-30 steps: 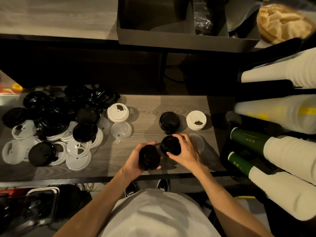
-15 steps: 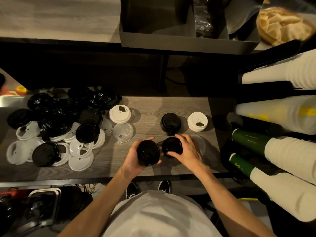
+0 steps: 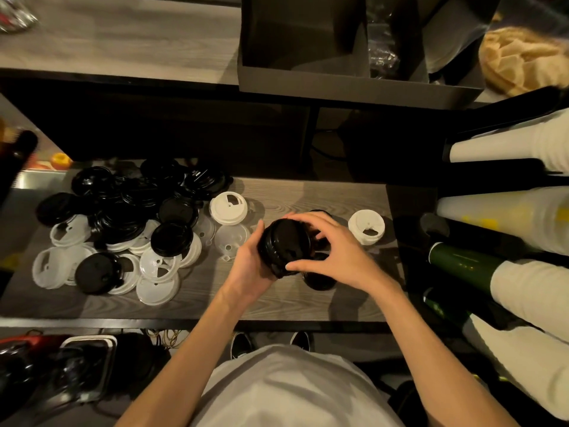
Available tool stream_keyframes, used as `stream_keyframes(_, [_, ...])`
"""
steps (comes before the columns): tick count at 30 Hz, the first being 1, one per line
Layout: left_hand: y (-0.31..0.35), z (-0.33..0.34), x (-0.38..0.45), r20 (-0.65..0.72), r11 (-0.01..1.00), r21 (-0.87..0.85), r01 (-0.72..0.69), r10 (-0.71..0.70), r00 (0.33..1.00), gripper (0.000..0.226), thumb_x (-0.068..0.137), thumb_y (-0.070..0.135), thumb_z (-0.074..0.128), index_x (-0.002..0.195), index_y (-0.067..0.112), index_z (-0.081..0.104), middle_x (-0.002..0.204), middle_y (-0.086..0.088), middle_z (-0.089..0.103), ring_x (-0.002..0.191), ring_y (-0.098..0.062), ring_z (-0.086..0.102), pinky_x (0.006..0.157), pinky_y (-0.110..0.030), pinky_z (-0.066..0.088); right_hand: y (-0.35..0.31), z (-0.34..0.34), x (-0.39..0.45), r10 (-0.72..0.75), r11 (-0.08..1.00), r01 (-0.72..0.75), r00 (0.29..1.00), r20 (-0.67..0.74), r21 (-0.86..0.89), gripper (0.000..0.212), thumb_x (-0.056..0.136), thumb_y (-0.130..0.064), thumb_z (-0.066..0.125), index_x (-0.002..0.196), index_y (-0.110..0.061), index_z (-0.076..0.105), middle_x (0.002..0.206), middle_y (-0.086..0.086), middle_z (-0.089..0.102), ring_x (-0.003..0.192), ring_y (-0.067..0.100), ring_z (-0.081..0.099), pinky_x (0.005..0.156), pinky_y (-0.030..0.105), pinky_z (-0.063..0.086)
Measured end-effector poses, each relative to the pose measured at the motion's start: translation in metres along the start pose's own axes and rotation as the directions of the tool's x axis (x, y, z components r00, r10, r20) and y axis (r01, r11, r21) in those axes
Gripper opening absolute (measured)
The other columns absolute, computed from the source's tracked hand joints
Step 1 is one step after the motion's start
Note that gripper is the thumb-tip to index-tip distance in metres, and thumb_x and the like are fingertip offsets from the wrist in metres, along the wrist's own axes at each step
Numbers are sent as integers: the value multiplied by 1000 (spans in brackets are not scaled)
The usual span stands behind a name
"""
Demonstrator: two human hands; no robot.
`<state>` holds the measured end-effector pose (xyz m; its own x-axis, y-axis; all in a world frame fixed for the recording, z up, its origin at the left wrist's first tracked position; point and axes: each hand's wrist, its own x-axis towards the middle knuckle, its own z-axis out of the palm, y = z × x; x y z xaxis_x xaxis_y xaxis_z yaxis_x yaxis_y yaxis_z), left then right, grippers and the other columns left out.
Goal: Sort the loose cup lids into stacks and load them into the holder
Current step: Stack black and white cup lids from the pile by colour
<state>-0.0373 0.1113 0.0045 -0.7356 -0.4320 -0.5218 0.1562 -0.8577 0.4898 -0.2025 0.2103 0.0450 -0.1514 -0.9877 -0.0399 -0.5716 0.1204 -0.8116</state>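
A grey wood-grain shelf (image 3: 308, 195) carries a loose heap of black and white plastic cup lids (image 3: 123, 229) toward its left edge. Near the right edge stands a short stack of white lids (image 3: 366, 231). Above the middle, the left hand (image 3: 249, 266) and right hand (image 3: 335, 251) both curl fingers round a stack of black lids (image 3: 284, 245)

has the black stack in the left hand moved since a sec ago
Yes. The black lid stack has risen and shifted right toward the white lid stack, now over the other black stack.

Dim room, grey woodgrain counter (image 3: 308, 300), dark shelf (image 3: 354, 90).
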Motion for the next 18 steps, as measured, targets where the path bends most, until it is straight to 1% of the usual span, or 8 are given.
stream_keyframes(2, [2,0,-2,13,999,-31,-6,7,1000,65,106,56,25,127,14,71,135,-18,65,120,-33,66,85,-49,60,-5,-11,2,17,999,-15,999,-44,31,76,75,-49,88,143,-38,54,139,-22,51,127,-2,51,103,21,46])
stream_keyframes(4, [4,-1,-2,-10,999,-29,-25,24,1000,68,106,56,24,138,9,61,137,-22,62,121,-37,64,84,-53,60,-7,-20,2,26,1000,-25,997,-75,18,76,74,-52,87,142,-38,55,136,-21,50,126,-2,52,101,22,47])
stream_keyframes(8, [6,-2,-4,-60,998,-32,-57,55,997,61,103,46,28,141,8,57,137,-21,63,130,-39,57,108,-62,41,-15,-23,2,1,998,-2,999,-34,-57,78,73,-56,86,143,-40,54,133,-19,50,123,2,52,98,24,49])
stream_keyframes(9, [6,-1,-5,-64,998,-27,-62,60,996,59,103,45,30,138,8,59,135,-20,64,129,-38,58,109,-60,41,-17,-21,2,-12,998,11,1000,-10,-59,79,74,-56,86,144,-40,53,134,-19,50,124,2,52,99,23,48])
stream_keyframes(12, [5,3,-10,-73,998,1,-56,56,996,56,104,44,31,117,11,75,126,-19,69,114,-31,68,98,-49,50,-23,-15,2,-43,994,48,998,51,-98,82,73,-53,87,146,-42,51,135,-21,48,128,1,48,103,22,44])
stream_keyframes(13, [4,4,-11,-75,999,14,-49,50,996,56,104,44,31,114,12,76,125,-19,70,114,-31,68,97,-49,51,-24,-14,2,-50,992,56,997,60,-114,83,73,-53,88,146,-42,51,135,-22,47,129,1,47,105,23,43])
stream_keyframes(16, [5,8,-16,-101,998,46,-33,37,994,54,105,45,33,122,12,71,131,-21,66,125,-36,61,103,-51,48,-27,-13,3,-54,986,69,994,100,-149,86,72,-50,90,147,-41,50,138,-23,45,132,0,44,111,29,42])
stream_keyframes(18, [5,10,-18,-99,998,51,-22,27,995,53,105,47,33,122,13,71,131,-21,67,127,-38,60,105,-53,47,-27,-13,4,-53,983,74,991,125,-168,86,72,-51,89,148,-43,49,139,-24,43,134,1,43,113,35,42])
